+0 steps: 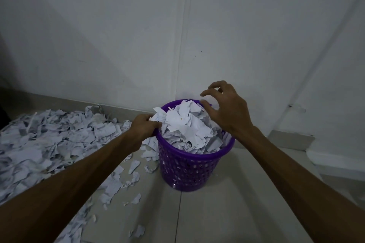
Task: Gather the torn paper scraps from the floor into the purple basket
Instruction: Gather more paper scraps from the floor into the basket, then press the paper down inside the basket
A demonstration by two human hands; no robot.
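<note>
My forearms fill the near edge, reaching toward the basket [189,171], which stands upright on the tile floor [227,213] in the wall corner. My left hand [145,127] curls over the basket's left rim, fingers pinching a scrap there. My right hand [225,108] hovers above the heap [189,124], fingers spread and bent, holding nothing I can see. The heap of torn paper rises above the rim; one piece bears a small drawn face. Left of the basket, scraps [45,140] lie in a thick drift along the wall [118,35], with looser bits scattered near the base.
</note>
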